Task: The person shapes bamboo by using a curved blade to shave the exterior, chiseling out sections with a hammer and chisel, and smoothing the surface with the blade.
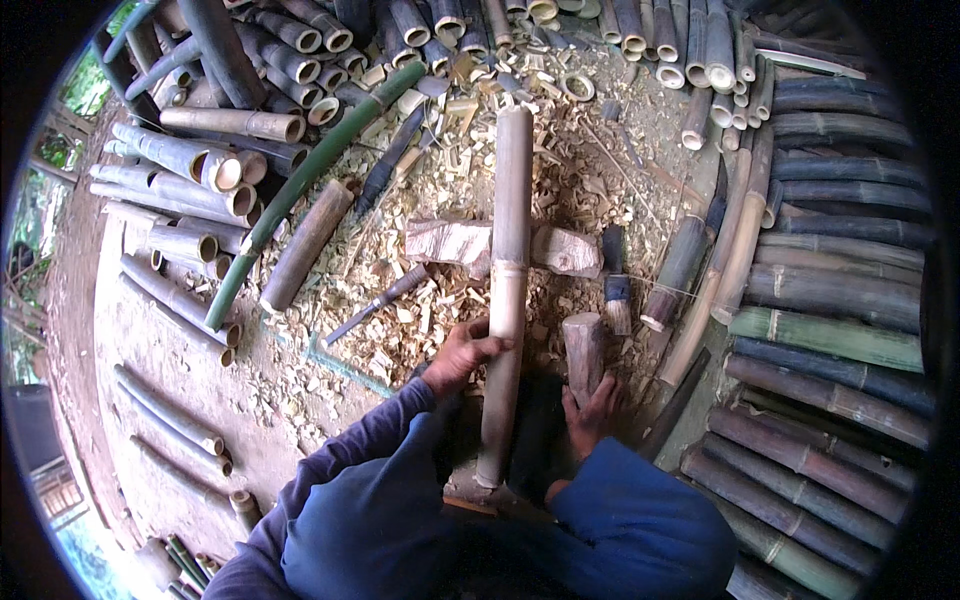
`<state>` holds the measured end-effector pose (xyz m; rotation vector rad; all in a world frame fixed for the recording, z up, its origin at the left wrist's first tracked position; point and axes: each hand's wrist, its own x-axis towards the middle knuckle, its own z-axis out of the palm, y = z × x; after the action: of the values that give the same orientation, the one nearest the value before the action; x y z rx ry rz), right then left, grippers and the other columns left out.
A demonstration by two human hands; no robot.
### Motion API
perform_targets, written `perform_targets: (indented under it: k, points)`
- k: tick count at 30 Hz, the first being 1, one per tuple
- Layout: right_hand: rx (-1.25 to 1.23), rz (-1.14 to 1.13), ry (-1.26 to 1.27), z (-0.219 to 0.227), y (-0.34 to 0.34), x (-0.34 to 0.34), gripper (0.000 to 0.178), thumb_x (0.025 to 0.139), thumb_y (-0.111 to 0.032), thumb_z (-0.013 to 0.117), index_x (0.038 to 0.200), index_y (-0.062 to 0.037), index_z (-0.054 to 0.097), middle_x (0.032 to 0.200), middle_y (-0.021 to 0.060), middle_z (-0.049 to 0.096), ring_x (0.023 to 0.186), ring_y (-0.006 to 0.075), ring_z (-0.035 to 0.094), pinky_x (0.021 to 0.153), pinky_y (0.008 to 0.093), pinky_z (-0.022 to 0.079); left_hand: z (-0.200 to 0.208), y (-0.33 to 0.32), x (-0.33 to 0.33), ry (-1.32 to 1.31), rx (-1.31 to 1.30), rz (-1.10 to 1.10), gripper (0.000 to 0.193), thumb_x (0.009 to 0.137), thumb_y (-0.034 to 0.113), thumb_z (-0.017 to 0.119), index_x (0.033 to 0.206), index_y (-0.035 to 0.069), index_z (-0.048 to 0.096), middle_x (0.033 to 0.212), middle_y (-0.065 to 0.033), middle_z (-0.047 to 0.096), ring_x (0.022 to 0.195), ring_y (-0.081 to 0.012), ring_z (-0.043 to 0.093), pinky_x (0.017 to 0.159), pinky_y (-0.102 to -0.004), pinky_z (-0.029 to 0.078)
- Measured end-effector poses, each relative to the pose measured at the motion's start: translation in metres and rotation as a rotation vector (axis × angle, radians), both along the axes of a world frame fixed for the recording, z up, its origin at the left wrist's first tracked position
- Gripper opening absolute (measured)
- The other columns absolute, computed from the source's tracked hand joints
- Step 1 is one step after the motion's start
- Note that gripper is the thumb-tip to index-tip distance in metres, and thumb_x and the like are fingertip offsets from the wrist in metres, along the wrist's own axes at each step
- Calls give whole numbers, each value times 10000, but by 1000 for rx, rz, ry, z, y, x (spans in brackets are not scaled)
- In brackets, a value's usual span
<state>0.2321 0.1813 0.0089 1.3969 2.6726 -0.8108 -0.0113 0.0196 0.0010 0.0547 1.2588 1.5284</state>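
A pale bamboo pole (512, 200) stands out lengthwise in front of me, its middle resting across a rough wooden block (448, 242). My left hand (466, 354) is closed round the pole's near half, thumb over the top. Its near end reaches down between my blue-clad knees. To the right, my right hand (592, 408) is wrapped about the lower part of a short, thick wooden mallet (583, 352), whose broad end points away from me. Left of the pole, a narrow chisel-like tool (378, 304) lies on the shavings.
Wood chips (440, 150) cover the ground. A long green bamboo pole (315, 175) and a short brown bamboo piece (308, 245) lie at left. Cut bamboo tubes (200, 165) are heaped behind them; a stack of dark bamboo (835, 290) lines the right side. A dark-handled tool (616, 285) lies right of the block.
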Motion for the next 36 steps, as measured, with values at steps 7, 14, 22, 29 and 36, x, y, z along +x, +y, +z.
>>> perform_targets:
  k: [7, 14, 22, 29, 36]
  points:
    - [153, 71, 46, -3, -3, 0, 783, 859, -362, 766, 1395, 67, 390, 1271, 328, 462, 1177, 536, 469, 1003, 588, 384, 26, 15, 6, 372, -187, 110, 592, 726, 272, 932, 1133, -62, 661, 1021, -140, 730, 913, -212, 700, 834, -356, 574]
    - [79, 40, 59, -5, -2, 5, 835, 847, -354, 776, 1453, 36, 354, 1302, 334, 477, 1186, 553, 482, 979, 615, 409, 17, 22, 3, 619, -328, 19, 647, 757, 301, 905, 1196, -87, 629, 1044, -157, 730, 891, -193, 691, 812, -351, 579]
    - [97, 60, 25, -3, -1, 5, 806, 861, -344, 770, 1443, 32, 358, 1315, 339, 457, 1176, 561, 480, 981, 592, 416, 12, 21, -10, 432, -135, 43, 499, 816, 293, 845, 1101, -86, 692, 925, -140, 753, 811, -171, 716, 745, -326, 582]
    - [-30, 16, -9, 8, 0, 1, 809, 889, -360, 752, 1467, 29, 340, 1417, 387, 394, 1280, 584, 425, 1067, 590, 385, 29, 26, -15, 519, -223, -46, 454, 838, 301, 823, 1108, -53, 732, 942, -121, 771, 809, -157, 716, 753, -325, 575]
    - [164, 101, 55, -26, -1, 14, 849, 880, -363, 763, 1484, 35, 318, 1394, 353, 429, 1262, 541, 449, 1046, 569, 397, 23, 22, -24, 642, -264, -136, 419, 846, 329, 809, 1038, -39, 758, 889, -102, 765, 782, -145, 698, 717, -335, 557]
